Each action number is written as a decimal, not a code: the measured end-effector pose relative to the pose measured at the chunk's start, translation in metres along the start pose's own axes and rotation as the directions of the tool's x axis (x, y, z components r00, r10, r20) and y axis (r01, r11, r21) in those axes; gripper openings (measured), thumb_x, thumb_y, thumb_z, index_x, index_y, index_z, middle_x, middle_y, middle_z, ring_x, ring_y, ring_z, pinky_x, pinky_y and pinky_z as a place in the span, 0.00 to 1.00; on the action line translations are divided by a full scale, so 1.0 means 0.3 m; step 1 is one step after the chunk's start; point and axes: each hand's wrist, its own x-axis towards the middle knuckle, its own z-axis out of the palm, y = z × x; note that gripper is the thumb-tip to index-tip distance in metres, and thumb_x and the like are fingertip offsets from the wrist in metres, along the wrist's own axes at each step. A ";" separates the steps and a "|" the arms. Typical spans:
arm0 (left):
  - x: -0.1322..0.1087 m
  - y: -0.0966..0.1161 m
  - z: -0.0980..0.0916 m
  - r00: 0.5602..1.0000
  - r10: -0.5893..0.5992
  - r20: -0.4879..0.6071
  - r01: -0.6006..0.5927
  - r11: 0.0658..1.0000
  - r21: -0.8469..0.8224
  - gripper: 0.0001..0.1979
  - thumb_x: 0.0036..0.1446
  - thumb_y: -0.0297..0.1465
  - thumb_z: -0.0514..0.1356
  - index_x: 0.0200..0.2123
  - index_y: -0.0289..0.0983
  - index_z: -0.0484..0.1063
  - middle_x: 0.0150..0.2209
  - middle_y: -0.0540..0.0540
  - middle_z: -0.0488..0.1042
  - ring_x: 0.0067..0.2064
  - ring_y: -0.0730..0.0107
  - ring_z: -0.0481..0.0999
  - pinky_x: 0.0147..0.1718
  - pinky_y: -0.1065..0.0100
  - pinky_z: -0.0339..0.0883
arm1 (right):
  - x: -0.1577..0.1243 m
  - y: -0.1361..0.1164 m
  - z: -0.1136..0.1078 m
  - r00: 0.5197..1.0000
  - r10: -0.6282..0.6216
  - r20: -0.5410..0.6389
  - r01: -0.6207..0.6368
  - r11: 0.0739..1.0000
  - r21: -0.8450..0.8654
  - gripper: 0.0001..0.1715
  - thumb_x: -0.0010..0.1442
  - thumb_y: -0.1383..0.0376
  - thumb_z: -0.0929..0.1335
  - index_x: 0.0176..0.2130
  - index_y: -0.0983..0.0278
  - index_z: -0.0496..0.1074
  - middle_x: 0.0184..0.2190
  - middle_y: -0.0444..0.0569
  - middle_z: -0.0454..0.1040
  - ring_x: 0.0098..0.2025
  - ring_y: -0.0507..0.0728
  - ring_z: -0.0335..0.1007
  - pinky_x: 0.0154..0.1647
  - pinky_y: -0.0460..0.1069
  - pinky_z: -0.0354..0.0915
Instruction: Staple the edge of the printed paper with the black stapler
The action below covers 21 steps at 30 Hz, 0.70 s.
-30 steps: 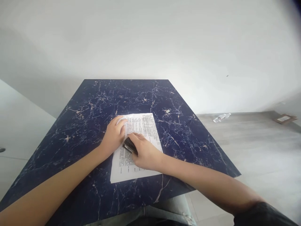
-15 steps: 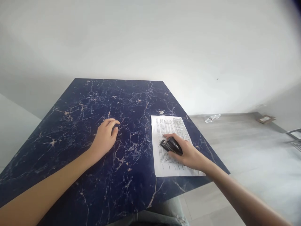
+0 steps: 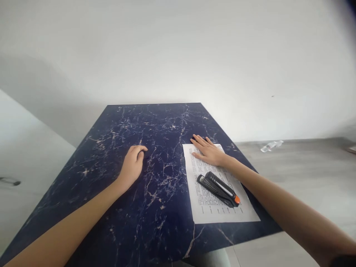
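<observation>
"One stapler (image 3: 219,190) on my head feed. Where from the hand, and which hand is nearer?"

"I have it on the near side of the right hand (image 3: 208,151), apart from it, lying on the printed paper (image 3: 201,218). The left hand (image 3: 132,163) is well off to the other side."

"Its long axis?"

"Slanted: orange end nearer me and rightward, the other end pointing away and leftward."

"How do the hands stand?"

"Right: spread wide across the paper's far edge, gripping nothing I can see. Left: half curled; its palm is hidden, so I can't tell whether it holds anything."

"Surface and room?"

"Blue marbled tabletop (image 3: 155,226) under both hands, pale wall (image 3: 172,52) beyond them; crumpled plastic (image 3: 272,146) on the floor (image 3: 300,178), off past the right hand."
</observation>
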 end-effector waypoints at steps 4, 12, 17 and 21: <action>0.079 -0.055 -0.062 0.990 0.057 -0.128 -0.059 0.998 -0.013 0.15 0.66 0.27 0.49 0.44 0.40 0.75 0.50 0.41 0.74 0.55 0.57 0.75 0.60 0.53 0.69 | 0.096 -0.068 0.036 0.999 -0.024 -0.022 0.024 1.000 -0.004 0.52 0.73 0.35 0.50 0.79 0.62 0.40 0.79 0.59 0.30 0.80 0.73 0.27 0.77 0.71 0.30; 0.164 -0.410 -0.430 0.818 -0.366 -0.444 0.269 0.925 -0.269 0.16 0.44 0.25 0.52 0.36 0.37 0.75 0.42 0.44 0.76 0.43 0.64 0.78 0.38 0.66 0.71 | 0.459 -0.494 0.101 0.993 -0.111 -0.041 0.113 0.993 0.036 0.54 0.72 0.35 0.51 0.78 0.66 0.45 0.79 0.67 0.34 0.80 0.74 0.29 0.76 0.73 0.31; 0.093 -0.548 -0.502 0.729 -0.448 -0.517 0.290 0.887 -0.360 0.16 0.38 0.27 0.52 0.33 0.36 0.73 0.33 0.47 0.73 0.36 0.67 0.75 0.31 0.71 0.64 | 0.706 -0.805 0.145 0.970 -0.241 -0.020 0.242 0.966 0.092 0.54 0.72 0.35 0.53 0.78 0.67 0.45 0.79 0.68 0.32 0.80 0.77 0.28 0.73 0.79 0.30; 0.102 -0.590 -0.487 0.727 -0.438 -0.529 0.268 0.890 -0.368 0.18 0.37 0.28 0.51 0.33 0.37 0.74 0.34 0.47 0.73 0.35 0.68 0.73 0.31 0.71 0.63 | 0.813 -0.931 0.143 0.957 -0.290 -0.013 0.290 0.949 0.122 0.52 0.73 0.37 0.55 0.78 0.69 0.47 0.78 0.70 0.33 0.79 0.81 0.31 0.68 0.85 0.29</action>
